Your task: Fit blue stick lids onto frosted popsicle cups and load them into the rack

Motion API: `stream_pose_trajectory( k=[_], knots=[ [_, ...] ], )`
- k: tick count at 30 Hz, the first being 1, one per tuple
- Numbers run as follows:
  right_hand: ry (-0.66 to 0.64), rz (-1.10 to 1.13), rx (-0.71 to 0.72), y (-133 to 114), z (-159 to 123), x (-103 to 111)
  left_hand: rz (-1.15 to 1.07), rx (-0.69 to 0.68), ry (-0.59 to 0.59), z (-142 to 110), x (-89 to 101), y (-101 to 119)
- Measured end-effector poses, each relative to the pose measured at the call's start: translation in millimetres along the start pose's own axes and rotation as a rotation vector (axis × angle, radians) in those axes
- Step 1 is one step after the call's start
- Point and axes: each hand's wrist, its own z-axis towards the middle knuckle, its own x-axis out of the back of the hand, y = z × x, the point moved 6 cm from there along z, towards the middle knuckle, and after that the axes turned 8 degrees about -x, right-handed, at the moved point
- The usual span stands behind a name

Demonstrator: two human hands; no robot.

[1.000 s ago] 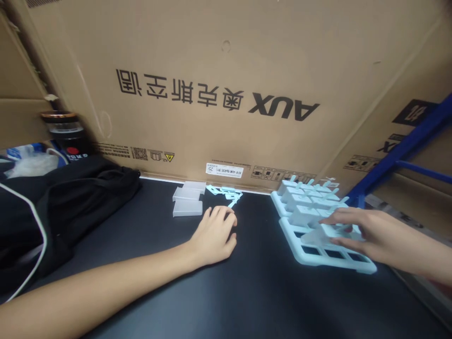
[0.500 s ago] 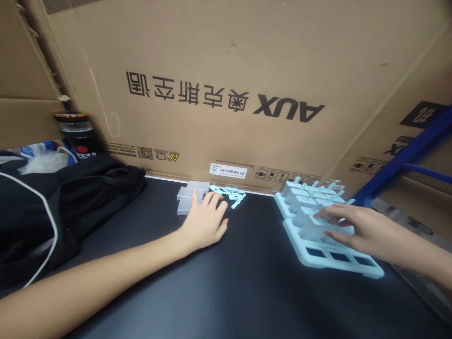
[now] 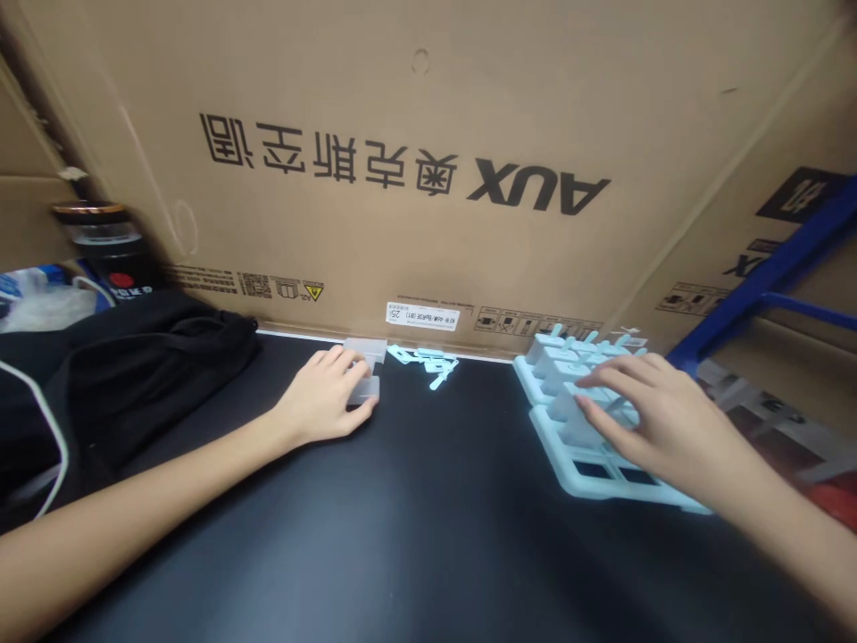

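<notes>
My left hand (image 3: 326, 393) reaches over the translucent grey mould pieces (image 3: 365, 389) near the box. Its fingers are spread and curved, with the thumb at the nearest piece's front edge; the fingers hide part of the pieces. At the right, my right hand (image 3: 653, 411) is over the pale blue popsicle mould rack (image 3: 579, 484). Thumb and index finger are apart at the top of a filled-in mould (image 3: 574, 421) in a near row; I cannot tell how firmly they touch it. Several moulds behind have sticks standing up. Openings show along the rack's near edge.
Several light blue sticks (image 3: 428, 361) lie between the two hands. A large cardboard box (image 3: 402, 241) with upside-down print walls off the back. Black cloth (image 3: 167, 357), a white cable (image 3: 50, 420) and a dark cup (image 3: 111, 246) are at left; a blue metal frame (image 3: 756, 268) is at right.
My left hand has moved left, from beside the sticks to over the grey mould pieces. My right hand has shifted slightly left over the rack. The camera view has turned a little.
</notes>
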Motion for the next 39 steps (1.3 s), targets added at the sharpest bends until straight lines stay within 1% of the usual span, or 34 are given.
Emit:
stream_pose_trajectory(
  k=[1, 2, 4, 6, 7, 9, 10, 12, 14, 16, 20, 22, 24, 27, 31, 34, 36, 39],
  knots=[
    [0.057, 0.023, -0.008, -15, 4, -2, -0.025, -0.002, -0.018, -3, -2.8, -1],
    [0.062, 0.064, -0.013, -31, 9, -10, -0.059, -0.012, -0.032, -5, -5.2, -1],
    [-0.05, 0.127, 0.01, -64, 21, -39, -0.14, -0.056, -0.051, -4, -8.8, 6],
    [-0.219, 0.104, 0.026, -88, 34, -79, -0.224, -0.129, -0.072, 2, -11.2, 18],
    [-0.292, 0.075, 0.039, -95, 41, -98, -0.262, -0.166, -0.089, 5, -12.4, 25],
    [-0.34, 0.06, 0.051, -101, 55, -127, -0.322, -0.212, -0.135, 10, -15.6, 37],
    [-0.35, 0.055, 0.053, -101, 61, -137, -0.341, -0.221, -0.155, 13, -17.3, 41],
    [-0.351, 0.055, 0.053, -97, 68, -149, -0.393, -0.213, -0.176, 16, -20.3, 45],
    [-0.349, 0.055, 0.051, -93, 68, -151, -0.495, -0.17, -0.159, 18, -22.7, 42],
    [-0.34, 0.056, 0.043, -91, 62, -146, -0.646, -0.087, -0.093, 20, -24.5, 35],
    [-0.328, 0.064, 0.038, -90, 43, -134, -0.961, 0.093, 0.155, 24, -27.1, 20],
    [-0.32, 0.072, 0.041, -90, 35, -130, -1.085, 0.133, 0.257, 28, -28.4, 19],
    [-0.313, 0.079, 0.039, -89, 29, -126, -1.182, 0.13, 0.32, 33, -28.6, 23],
    [-0.307, 0.104, 0.032, -88, 25, -120, -1.261, 0.093, 0.338, 37, -26.7, 31],
    [-0.268, 0.216, 0.004, -88, 21, -116, -1.319, 0.099, 0.314, 32, -25.8, 34],
    [-0.254, 0.324, -0.036, -88, 17, -121, -1.34, 0.075, 0.321, 25, -25.8, 34],
    [-0.261, 0.386, -0.066, -88, 14, -127, -1.323, 0.091, 0.318, 20, -27.7, 32],
    [-0.251, 0.486, -0.136, -88, 12, -133, -1.321, 0.123, 0.27, 16, -30.6, 30]
  ],
)
